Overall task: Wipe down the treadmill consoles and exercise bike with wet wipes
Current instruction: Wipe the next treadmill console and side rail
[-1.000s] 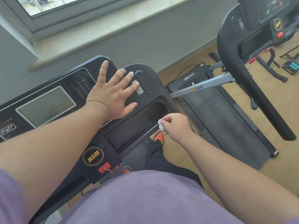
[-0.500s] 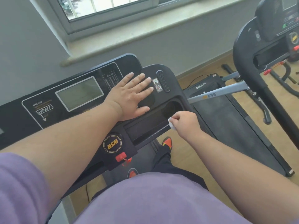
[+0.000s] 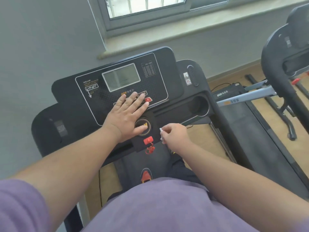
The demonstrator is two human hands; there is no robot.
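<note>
Person stands at treadmill console (image 3: 168, 71). L hand (image 3: 127, 118) flat on panel, fingers straight, spread over buttons below display (image 3: 121, 77), palm by round logo dial. R hand (image 3: 173, 137) pinches small white wet wipe (image 3: 161, 133), just off console's front edge, near red safety key (image 3: 148, 140). Second treadmill (image 3: 280, 67) at right.

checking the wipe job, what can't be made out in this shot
Head view only:
- wet wipe: mostly hidden inside the right hand.
- round logo dial and lower buttons: covered by the left hand.
- neighbouring treadmill: cut by the right edge.
- table beside the screen: print too small.
</note>
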